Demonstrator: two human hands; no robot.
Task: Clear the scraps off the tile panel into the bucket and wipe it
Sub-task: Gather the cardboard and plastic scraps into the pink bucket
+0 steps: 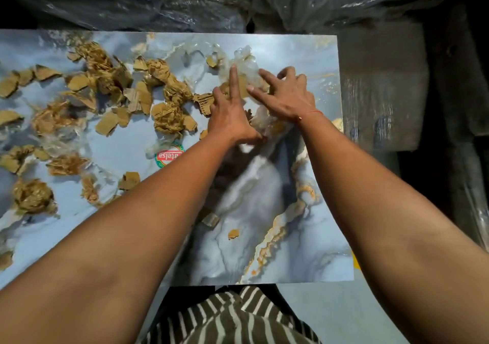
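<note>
A glossy blue-grey marbled tile panel (304, 52) lies flat in front of me. Brown cardboard scraps (105, 84) and crumpled clear plastic film (247, 61) are strewn over its left and far-middle parts. My left hand (229, 113) lies with fingers spread on cardboard bits near the panel's far middle. My right hand (284, 93) is beside it, fingers spread and curled over the clear plastic and scraps. Both hands press on the pile; neither visibly grips anything. No bucket is in view.
A round red-and-green sticker (169, 155) sits on the panel. Two small cardboard bits (232, 233) lie near the front. Dark plastic-wrapped bundles (211, 2) line the far edge, and a wrapped grey block (381, 86) stands at the right. My striped garment (238, 317) shows below.
</note>
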